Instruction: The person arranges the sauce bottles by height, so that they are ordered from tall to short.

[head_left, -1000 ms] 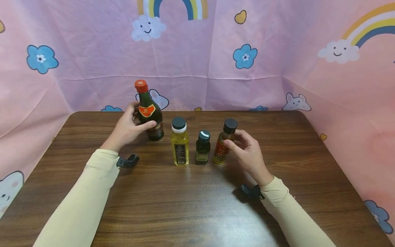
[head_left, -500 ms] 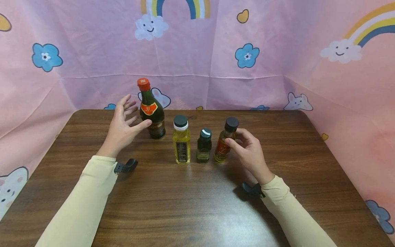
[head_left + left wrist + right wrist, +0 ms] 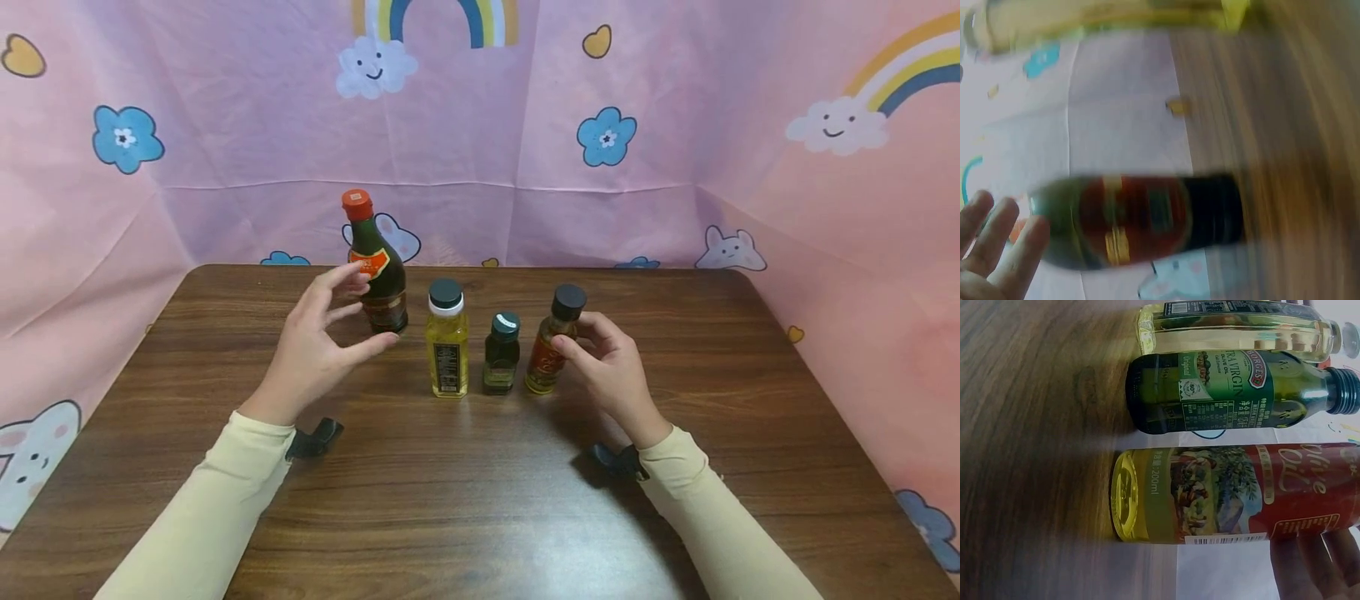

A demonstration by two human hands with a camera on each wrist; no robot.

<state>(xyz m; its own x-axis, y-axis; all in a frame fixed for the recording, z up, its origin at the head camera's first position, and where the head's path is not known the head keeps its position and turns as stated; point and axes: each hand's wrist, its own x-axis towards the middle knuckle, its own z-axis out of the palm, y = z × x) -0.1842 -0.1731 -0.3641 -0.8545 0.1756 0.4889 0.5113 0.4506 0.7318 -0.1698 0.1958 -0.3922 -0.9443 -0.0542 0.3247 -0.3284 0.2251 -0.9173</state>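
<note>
Surface (image 3: 480, 508) of brown wood grain, bearing a red-capped bottle (image 3: 388, 287), a clear bottle (image 3: 448, 354), a green bottle (image 3: 500, 358) and a red-label bottle (image 3: 543, 362). The last three form a row from left to right, near one another; the red-capped bottle stands upright behind and to the left of this row, toward the far edge.

Left hand (image 3: 311, 350): thumb and fingers spread apart, holding nothing, in front of the red-capped bottle. In the head view the fingertips overlap its orange label; whether they touch it cannot be told. The left wrist view, blurred, shows the same bottle beside the fingers and the clear bottle along the upper margin.

Right hand (image 3: 611, 367): clamped on the red-label bottle, thumb on the near side, fingers behind. This bottle occupies the right end of the row, just beside the green bottle but apart from it. In the right wrist view its label reads "Olive Oil" and "200ml"; "Olive Oil" is also legible on the green bottle. The clear bottle contains yellow liquid and has a dark cap above a white collar. Behind: pink cloth (image 3: 465, 125) printed with rainbows, clouds and blue flowers.
</note>
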